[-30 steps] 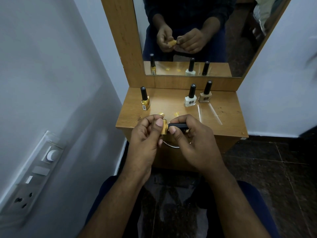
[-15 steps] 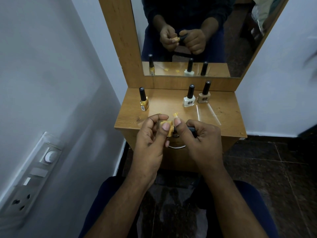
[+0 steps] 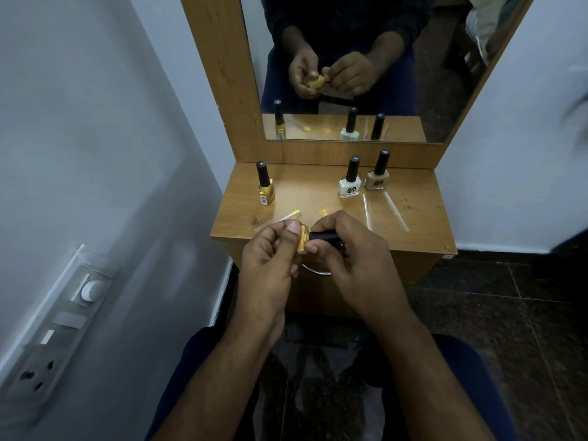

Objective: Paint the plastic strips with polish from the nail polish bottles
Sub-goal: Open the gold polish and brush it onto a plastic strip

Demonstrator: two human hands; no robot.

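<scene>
My left hand (image 3: 269,256) grips the yellow polish bottle (image 3: 303,239) lying sideways between thumb and fingers, just above the table's (image 3: 423,218) near edge. My right hand (image 3: 346,249) curls round its black cap (image 3: 324,236), touching the bottle's right end.

Three bottles (image 3: 349,181) stand on table (image 3: 423,224)

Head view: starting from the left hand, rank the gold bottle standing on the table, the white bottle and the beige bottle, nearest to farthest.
From the left hand:
1. Gold bottle, back left of the table.
2. White bottle, back, right of centre.
3. Beige bottle, just right of the white one.
</scene>
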